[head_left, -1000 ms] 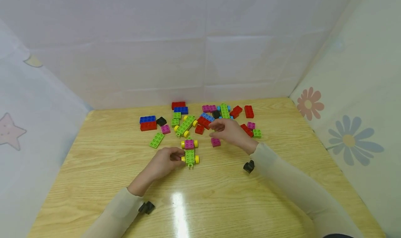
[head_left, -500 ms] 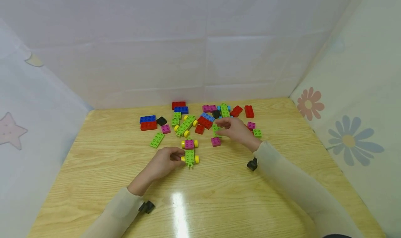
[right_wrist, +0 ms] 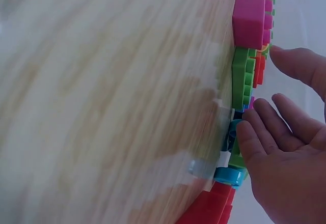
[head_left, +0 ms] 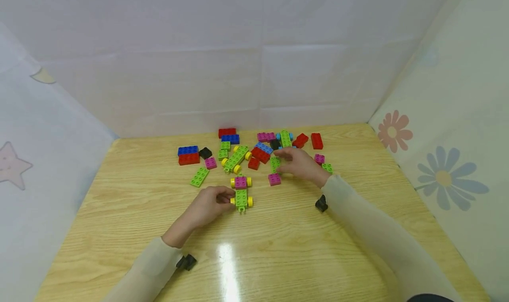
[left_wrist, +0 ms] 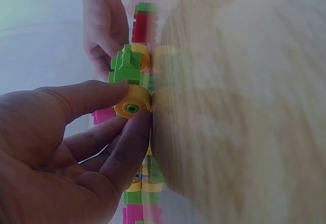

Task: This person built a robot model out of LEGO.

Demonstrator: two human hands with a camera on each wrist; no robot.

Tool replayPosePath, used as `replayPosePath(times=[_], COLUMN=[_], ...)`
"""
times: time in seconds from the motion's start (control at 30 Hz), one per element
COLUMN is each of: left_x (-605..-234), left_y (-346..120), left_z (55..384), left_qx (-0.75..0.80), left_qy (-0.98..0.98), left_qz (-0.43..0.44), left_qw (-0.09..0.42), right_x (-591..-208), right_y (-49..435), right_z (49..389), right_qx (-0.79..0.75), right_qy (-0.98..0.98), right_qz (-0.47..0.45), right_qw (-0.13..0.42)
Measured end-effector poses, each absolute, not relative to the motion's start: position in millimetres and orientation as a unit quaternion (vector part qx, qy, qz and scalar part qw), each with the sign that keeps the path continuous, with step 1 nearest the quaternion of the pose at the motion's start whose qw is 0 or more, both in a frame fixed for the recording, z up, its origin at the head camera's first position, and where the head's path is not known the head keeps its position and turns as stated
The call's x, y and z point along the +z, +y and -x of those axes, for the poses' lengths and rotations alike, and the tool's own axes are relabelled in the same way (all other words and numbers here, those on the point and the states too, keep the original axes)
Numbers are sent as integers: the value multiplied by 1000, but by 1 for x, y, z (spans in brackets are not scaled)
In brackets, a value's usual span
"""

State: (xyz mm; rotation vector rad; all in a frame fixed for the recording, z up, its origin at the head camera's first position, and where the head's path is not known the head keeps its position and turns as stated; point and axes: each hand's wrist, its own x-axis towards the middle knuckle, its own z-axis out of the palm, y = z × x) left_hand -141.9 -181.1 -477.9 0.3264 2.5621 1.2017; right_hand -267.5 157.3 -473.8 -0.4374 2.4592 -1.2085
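Observation:
My left hand (head_left: 210, 206) pinches a yellow wheel (left_wrist: 133, 102) of a green toy car base (head_left: 241, 198) between thumb and fingers. This base lies on the table with a pink brick (head_left: 240, 182) pressed on its far half. My right hand (head_left: 300, 164) hovers just right of a green brick (head_left: 275, 164), its thumb and fingers apart and nothing between them. A loose pink brick (head_left: 274, 179) lies right in front of that green one. In the right wrist view both the green brick (right_wrist: 243, 79) and the pink brick (right_wrist: 248, 18) show beyond the fingertips.
A second green car base with yellow wheels (head_left: 237, 158) lies farther back; one with blue wheels (head_left: 285, 139) is partly behind the right hand. Red and blue bricks (head_left: 188, 155) are at left, and several more are scattered toward the back wall (head_left: 191, 85).
My right hand has shifted right, uncovering the green brick behind the loose pink one and covering a red brick at right. The left hand and its car base have stayed put.

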Motion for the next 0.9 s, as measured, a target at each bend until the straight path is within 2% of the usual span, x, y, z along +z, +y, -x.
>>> replayPosePath(times=[0.6,0.9], left_x=[-478,-477], left_y=[-181,-180], left_z=[141,140], left_qx=[420,416], left_qy=[889,891], left_qz=[-113,-113], left_qw=[145,143], right_x=[-474,-481], right_y=[155,152], right_z=[273,275], right_qx=[-346,-301], right_qy=[899,912], right_qz=[195,225], right_qw=[186,163])
